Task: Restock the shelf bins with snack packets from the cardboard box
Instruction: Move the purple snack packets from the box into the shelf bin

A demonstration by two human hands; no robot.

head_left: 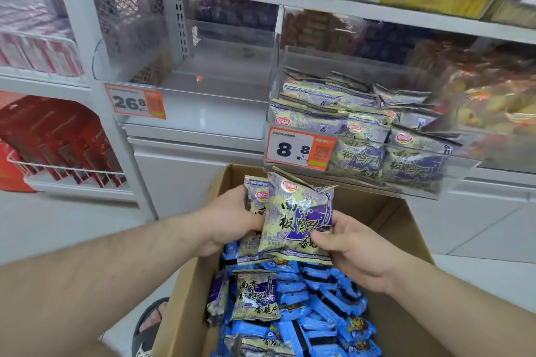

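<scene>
I'm reading "26.8" on the orange price tag (135, 103) of the empty bin (203, 113), and "8.8" on the purple-packet bin's tag (301, 149).

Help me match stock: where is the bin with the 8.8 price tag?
In the head view, the clear bin sits right of centre, directly above the cardboard box, beside the 26.8 bin.

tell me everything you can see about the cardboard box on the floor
The cardboard box is plain brown corrugated board, open at the top, standing on the pale floor in front of the white shelf unit, just below the clear bin with the 8.8 price tag. Its flaps stand up at the far side. Inside lies a loose heap of blue packets with a few purple-and-cream snack packets on top. Both hands hold several purple packets above its far end; neither hand visibly touches the box.
</scene>
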